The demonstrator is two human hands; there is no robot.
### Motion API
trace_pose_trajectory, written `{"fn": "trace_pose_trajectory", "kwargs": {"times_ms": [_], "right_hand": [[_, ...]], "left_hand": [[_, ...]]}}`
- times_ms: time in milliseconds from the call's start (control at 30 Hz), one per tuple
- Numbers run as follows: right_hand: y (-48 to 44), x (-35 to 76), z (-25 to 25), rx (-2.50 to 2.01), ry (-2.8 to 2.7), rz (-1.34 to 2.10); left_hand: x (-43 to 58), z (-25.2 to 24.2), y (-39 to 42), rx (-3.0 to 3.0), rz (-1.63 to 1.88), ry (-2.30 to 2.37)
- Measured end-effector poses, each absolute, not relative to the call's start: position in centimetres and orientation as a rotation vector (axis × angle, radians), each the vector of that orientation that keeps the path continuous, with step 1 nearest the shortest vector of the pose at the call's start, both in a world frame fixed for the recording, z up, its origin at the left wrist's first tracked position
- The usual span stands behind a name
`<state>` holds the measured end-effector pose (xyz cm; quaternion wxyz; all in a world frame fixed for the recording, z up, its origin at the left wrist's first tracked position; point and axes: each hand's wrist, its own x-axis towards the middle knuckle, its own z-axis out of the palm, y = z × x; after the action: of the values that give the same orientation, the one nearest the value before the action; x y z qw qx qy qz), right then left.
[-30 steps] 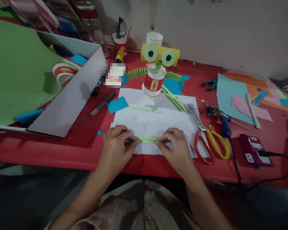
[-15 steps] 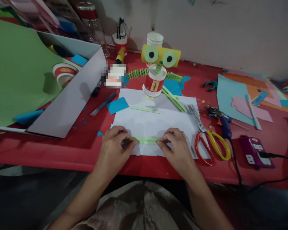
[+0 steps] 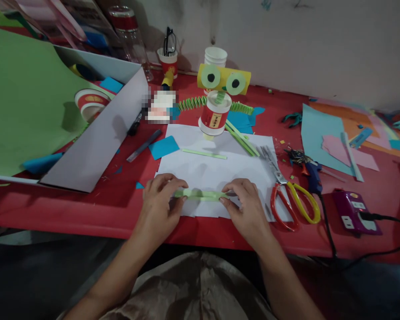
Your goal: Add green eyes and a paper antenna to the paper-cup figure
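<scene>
A light green paper strip (image 3: 202,195) stretches between my two hands above the white paper (image 3: 205,171). My left hand (image 3: 163,195) has its thumb and fingers at the strip's left end, and my right hand (image 3: 242,199) pinches the right end. Beyond the hands, a thin green strip (image 3: 204,154) lies on the paper. At the paper's far edge stands a paper-cup figure (image 3: 216,116) with a yellow tube head, round green eyes and folded green arms. Several green strips (image 3: 242,140) rest beside it.
Scissors (image 3: 280,180) with red and yellow handles lie right of the paper, near a blue glue gun (image 3: 314,178) and a purple power socket (image 3: 356,211). A white box (image 3: 100,138) fills the left. Blue paper (image 3: 164,147), a cutter (image 3: 144,145) and coloured sheets (image 3: 323,133) are scattered about.
My left thumb and fingers have parted a little and shifted left, showing more of the green strip. The right hand has moved slightly right.
</scene>
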<state>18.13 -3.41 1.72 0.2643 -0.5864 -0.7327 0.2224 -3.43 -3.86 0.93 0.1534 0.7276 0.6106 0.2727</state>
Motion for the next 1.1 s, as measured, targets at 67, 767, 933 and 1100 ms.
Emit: {"fn": "trace_pose_trajectory", "kwargs": {"times_ms": [67, 767, 933, 1100], "right_hand": [[-3.8, 17.8, 1.7, -1.549, -2.038, 0.525], [-7.5, 15.7, 1.8, -1.512, -2.612, 0.002], [-8.0, 15.7, 1.6, -1.526, -2.57, -0.023], [-8.3, 16.2, 1.4, -1.537, -2.514, -0.003]], "left_hand": [[-3.2, 1.0, -4.2, 2.205, 0.746, 1.746], [-0.5, 1.6, -9.4, 2.498, 0.28, 1.777], [-0.3, 1.3, -9.7, 2.467, 0.24, 1.831], [-0.4, 1.0, -9.8, 2.472, 0.271, 1.846]]}}
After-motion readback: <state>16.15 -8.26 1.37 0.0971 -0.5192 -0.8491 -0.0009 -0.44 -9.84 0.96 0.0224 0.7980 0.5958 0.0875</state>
